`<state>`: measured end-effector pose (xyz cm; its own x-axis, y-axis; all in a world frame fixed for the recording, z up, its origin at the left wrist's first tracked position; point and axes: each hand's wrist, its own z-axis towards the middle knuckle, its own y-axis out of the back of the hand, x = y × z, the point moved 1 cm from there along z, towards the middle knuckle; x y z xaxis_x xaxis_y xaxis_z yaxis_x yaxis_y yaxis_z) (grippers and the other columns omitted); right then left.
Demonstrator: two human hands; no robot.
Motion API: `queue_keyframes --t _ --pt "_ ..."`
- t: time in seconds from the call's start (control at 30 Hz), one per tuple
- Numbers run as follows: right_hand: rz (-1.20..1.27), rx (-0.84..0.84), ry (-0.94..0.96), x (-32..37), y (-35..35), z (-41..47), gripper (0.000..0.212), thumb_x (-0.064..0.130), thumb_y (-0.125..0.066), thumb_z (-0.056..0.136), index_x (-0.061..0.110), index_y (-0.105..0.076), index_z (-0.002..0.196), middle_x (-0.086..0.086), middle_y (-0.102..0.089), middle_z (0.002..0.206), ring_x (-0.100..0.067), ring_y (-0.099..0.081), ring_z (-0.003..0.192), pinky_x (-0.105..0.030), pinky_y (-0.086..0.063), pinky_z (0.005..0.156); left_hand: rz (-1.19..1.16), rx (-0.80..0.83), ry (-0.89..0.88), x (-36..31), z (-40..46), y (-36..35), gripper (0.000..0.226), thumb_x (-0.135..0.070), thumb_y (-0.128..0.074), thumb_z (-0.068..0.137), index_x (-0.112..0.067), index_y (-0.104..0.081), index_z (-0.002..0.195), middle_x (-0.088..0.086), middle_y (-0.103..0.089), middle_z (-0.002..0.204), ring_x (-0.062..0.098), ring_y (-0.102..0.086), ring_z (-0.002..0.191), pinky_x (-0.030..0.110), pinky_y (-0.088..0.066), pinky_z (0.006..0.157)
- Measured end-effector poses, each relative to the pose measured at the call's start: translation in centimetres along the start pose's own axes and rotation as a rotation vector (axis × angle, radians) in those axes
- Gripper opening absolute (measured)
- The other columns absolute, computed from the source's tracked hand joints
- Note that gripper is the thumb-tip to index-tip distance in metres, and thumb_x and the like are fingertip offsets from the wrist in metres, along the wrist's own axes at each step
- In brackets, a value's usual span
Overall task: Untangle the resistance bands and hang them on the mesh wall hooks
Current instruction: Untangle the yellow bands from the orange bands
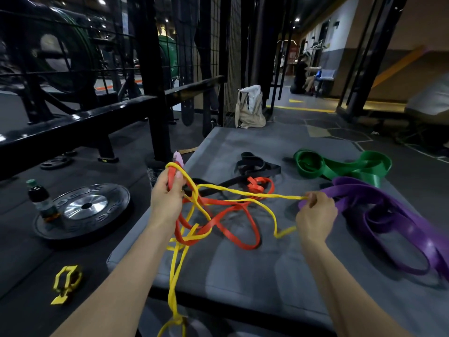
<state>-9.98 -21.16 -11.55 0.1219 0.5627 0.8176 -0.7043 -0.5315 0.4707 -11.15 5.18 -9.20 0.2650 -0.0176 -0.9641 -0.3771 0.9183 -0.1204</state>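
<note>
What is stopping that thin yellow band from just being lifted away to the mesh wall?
The thin yellow rubber band, held in both the left hand and right hand, is woven through the orange rubber band on the grey mat. That tangle is in the way.

Two bare forearms reach in from the bottom edge, with no sleeve, watch, band or glove on either as far as they show. The left hand (167, 193) and the right hand (315, 215) wear no rings on the fingers that can be seen. The left thumbnail looks short and unpainted, though blur hides finer detail.
</note>
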Motion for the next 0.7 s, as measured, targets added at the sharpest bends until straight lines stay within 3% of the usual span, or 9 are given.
queue_keyframes --t 0.1,0.17,0.3,0.4,0.47,0.53,0.57,0.6,0.7 --pt "-0.391 0.258 0.119 0.3 -0.9 -1.4 0.033 0.005 -0.045 0.088 0.018 -0.067 0.109 -0.013 -0.046 0.123 -0.035 -0.036 0.118 -0.043 -0.032 0.099 0.036 0.094 0.046 0.3 0.0 -0.1 0.03 -0.03 -0.048 0.096 -0.041 -0.063 0.072 0.002 -0.06 0.088 0.018 -0.058 0.087 0.044 -0.048 0.087" --pt "-0.552 0.378 0.253 1.0 -1.7 -2.7 0.033 0.008 -0.046 0.087 0.022 -0.065 0.109 -0.006 -0.044 0.123 -0.03 -0.034 0.118 -0.04 -0.028 0.101 -0.002 0.138 0.074 0.4 -0.1 -0.5 0.025 -0.025 -0.048 0.097 -0.034 -0.064 0.08 0.004 -0.062 0.089 0.022 -0.06 0.088 0.046 -0.05 0.087" --pt "-0.261 0.417 0.538 3.7 -3.0 -4.6 0.032 0.001 -0.047 0.082 0.015 -0.065 0.105 -0.006 -0.053 0.114 -0.029 -0.045 0.109 -0.035 -0.036 0.091 -0.093 0.211 0.078 0.0 -0.4 -1.1 0.019 -0.02 -0.044 0.098 -0.024 -0.063 0.095 0.005 -0.064 0.094 0.022 -0.061 0.093 0.03 -0.054 0.075" --pt "-0.148 0.622 0.591 4.6 -4.1 -6.1 0.029 0.003 -0.042 0.087 0.01 -0.06 0.108 -0.008 -0.054 0.113 -0.026 -0.049 0.11 -0.035 -0.04 0.091 -0.135 0.248 0.056 -0.7 -0.8 -1.0 0.02 -0.021 -0.043 0.098 -0.026 -0.062 0.098 -0.004 -0.067 0.094 0.017 -0.065 0.089 0.027 -0.054 0.07" --pt "-0.137 0.763 0.638 4.1 -4.8 -6.8 0.027 0.013 -0.039 0.09 0.008 -0.055 0.111 -0.008 -0.058 0.107 -0.03 -0.052 0.107 -0.039 -0.041 0.091 -0.146 0.261 0.032 -0.9 -0.9 -0.8 0.025 -0.023 -0.042 0.099 -0.025 -0.059 0.116 -0.007 -0.068 0.101 0.01 -0.068 0.082 0.027 -0.054 0.07" --pt "-0.069 0.873 0.6 3.7 -4.9 -7.3 0.012 0.018 -0.045 0.093 0.013 -0.05 0.103 0.005 -0.058 0.089 -0.023 -0.054 0.097 -0.035 -0.041 0.088 -0.152 0.259 0.021 -0.6 -0.6 -0.6 0.042 -0.025 -0.041 0.099 -0.019 -0.04 0.141 -0.01 -0.07 0.099 0.008 -0.069 0.076 0.023 -0.056 0.065" --pt "-0.021 0.916 0.565 3.8 -4.8 -7.4 0.004 0.021 -0.05 0.093 0.018 -0.047 0.095 0.011 -0.054 0.08 -0.018 -0.053 0.088 -0.032 -0.041 0.083 -0.144 0.258 0.024 -0.4 -0.5 -0.5 0.048 -0.026 -0.041 0.099 -0.018 -0.032 0.145 -0.012 -0.07 0.094 0.009 -0.069 0.074 0.022 -0.056 0.062" --pt "0.035 0.935 0.528 3.9 -4.8 -7.6 0.009 0.023 -0.053 0.093 0.02 -0.045 0.089 0.012 -0.053 0.075 -0.015 -0.052 0.082 -0.029 -0.041 0.077 -0.134 0.259 0.031 -0.3 -0.5 -0.5 0.051 -0.027 -0.041 0.099 -0.018 -0.028 0.147 -0.012 -0.07 0.09 0.009 -0.069 0.072 0.022 -0.055 0.059" --pt "0.066 0.935 0.488 4.4 -4.5 -7.4 0.016 0.026 -0.055 0.092 0.011 -0.058 0.089 0.002 -0.062 0.075 -0.014 -0.056 0.072 -0.032 -0.044 0.07 -0.113 0.262 0.039 -0.7 -0.9 -0.9 0.04 -0.028 -0.04 0.099 -0.021 -0.041 0.138 -0.004 -0.067 0.097 0.009 -0.069 0.065 0.022 -0.053 0.053"
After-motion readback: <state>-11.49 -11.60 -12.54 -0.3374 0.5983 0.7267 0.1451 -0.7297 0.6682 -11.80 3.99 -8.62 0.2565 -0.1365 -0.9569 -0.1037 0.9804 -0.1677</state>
